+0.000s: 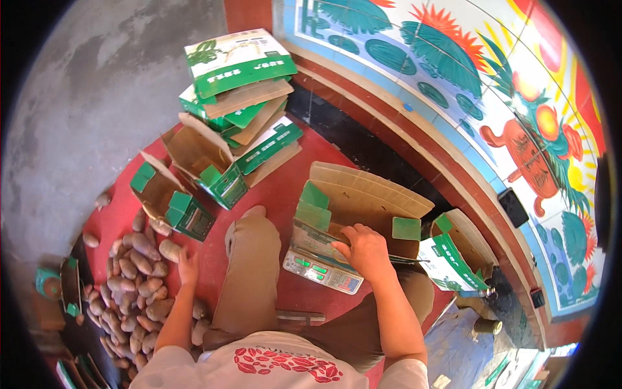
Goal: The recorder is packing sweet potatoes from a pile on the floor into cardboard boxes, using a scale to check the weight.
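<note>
The open brown cardboard box (363, 201) is steadied on the scale by the curled right hand (364, 249); the left hand (188, 264), fingers loosely apart, should be closed on one firm brown tuber (170, 249).

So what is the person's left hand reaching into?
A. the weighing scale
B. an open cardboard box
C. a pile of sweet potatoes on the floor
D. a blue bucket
C: the left hand is stretched over the brown sweet potatoes heaped on the floor, while the right hand rests at the cardboard box on the scale.
</note>
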`<state>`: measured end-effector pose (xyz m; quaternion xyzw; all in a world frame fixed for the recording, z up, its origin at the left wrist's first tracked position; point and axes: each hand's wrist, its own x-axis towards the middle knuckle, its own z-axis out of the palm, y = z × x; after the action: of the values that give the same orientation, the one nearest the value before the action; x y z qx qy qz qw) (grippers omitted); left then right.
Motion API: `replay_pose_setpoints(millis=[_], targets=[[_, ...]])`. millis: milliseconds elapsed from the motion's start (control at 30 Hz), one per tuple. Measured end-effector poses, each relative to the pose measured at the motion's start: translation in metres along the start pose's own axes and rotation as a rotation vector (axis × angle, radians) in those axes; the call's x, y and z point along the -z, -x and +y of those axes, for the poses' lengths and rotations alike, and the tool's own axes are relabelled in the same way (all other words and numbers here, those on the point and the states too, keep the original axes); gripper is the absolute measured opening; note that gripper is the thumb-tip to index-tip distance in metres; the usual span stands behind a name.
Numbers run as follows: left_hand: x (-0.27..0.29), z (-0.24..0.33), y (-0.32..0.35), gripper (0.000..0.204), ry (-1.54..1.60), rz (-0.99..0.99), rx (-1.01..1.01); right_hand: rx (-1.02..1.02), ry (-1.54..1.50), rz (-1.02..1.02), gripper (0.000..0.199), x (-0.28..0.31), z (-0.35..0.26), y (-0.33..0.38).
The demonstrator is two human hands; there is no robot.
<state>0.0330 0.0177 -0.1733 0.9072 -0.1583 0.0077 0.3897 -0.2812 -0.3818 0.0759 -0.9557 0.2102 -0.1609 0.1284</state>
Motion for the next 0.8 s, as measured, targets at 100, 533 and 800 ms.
replay_pose_setpoints(millis=[100,533,800], targets=[[0.01,-0.095,0.048,0.052,-0.485,-0.289,0.052,0.005,-0.041,0.064,0.03,0.004,0.002,-0.003],[-0.003,-0.14,0.155,0.071,-0.954,-1.04,0.394,-0.053,-0.041,0.372,0.015,0.026,0.026,-0.003],[0.01,-0.126,0.115,0.078,-1.394,-1.182,0.286,-0.166,0.043,0.447,0.011,0.04,0.048,0.006]])
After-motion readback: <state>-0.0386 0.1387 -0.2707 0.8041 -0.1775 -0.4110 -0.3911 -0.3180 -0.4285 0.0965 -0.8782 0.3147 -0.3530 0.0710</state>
